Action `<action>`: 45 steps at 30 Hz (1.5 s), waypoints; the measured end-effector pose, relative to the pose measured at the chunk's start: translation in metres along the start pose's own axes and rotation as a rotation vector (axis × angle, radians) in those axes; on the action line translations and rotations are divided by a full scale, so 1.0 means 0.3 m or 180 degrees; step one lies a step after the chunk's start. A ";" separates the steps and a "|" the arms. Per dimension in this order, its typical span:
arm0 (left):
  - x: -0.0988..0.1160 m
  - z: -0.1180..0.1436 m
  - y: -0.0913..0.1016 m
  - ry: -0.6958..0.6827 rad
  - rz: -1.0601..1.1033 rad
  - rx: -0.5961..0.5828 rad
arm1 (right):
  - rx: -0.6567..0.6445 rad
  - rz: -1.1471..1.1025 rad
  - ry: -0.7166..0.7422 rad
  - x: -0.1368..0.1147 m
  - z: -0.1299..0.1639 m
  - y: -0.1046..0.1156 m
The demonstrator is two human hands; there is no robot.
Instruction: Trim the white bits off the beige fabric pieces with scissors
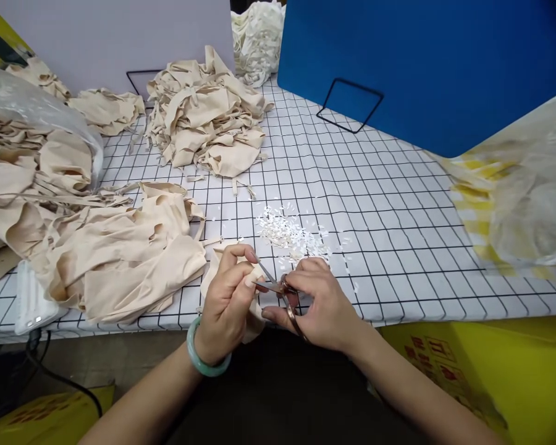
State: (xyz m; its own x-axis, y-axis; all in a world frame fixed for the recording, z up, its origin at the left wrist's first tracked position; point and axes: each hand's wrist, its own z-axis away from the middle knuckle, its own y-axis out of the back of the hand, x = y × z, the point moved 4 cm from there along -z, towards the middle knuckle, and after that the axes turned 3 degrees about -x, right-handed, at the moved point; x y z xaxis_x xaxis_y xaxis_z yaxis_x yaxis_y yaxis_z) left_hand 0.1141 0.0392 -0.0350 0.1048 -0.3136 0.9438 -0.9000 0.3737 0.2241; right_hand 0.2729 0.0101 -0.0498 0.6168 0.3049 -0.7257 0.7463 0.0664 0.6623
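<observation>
My left hand point(229, 303), with a green bangle point(209, 369) at its wrist, pinches the edge of a beige fabric piece point(254, 321) near the table's front edge. Part of that fabric hangs below the fingers and part lies behind them. In my right hand point(322, 303) is a pair of scissors point(293, 314), thumb and fingers at the handles. The blades are parted and point left, reaching the cloth at my left fingertips. Just beyond the hands lies a scatter of small white snippets point(290, 232).
A grid-patterned cloth point(333, 173) covers the table. Beige garments point(139, 253) lie at left, with another heap point(208, 117) behind. A white power strip point(34, 303) sits at the left edge. A blue board point(421, 62) stands at the back, and clear plastic point(537, 191) lies at right.
</observation>
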 end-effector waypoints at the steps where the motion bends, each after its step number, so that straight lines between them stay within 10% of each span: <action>1: 0.002 -0.001 0.000 -0.0034 -0.0008 -0.0010 | 0.0006 0.0011 -0.0001 -0.005 -0.002 0.000; 33: 0.008 -0.007 -0.064 -0.0497 -0.0281 -0.0340 | 0.0541 0.0420 -0.0064 0.001 0.073 0.005; 45: -0.006 -0.028 -0.061 -0.0244 -0.0439 -0.0470 | 0.0533 -0.0296 -0.1356 0.125 0.125 0.054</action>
State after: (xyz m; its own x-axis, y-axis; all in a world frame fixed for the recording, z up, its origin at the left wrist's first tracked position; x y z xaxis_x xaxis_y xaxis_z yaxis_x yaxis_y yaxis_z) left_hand 0.1339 0.0402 -0.0387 0.1852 -0.4340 0.8817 -0.8070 0.4448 0.3885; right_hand 0.3175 -0.0130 -0.0734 0.5670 -0.1149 -0.8157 0.8118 -0.0900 0.5770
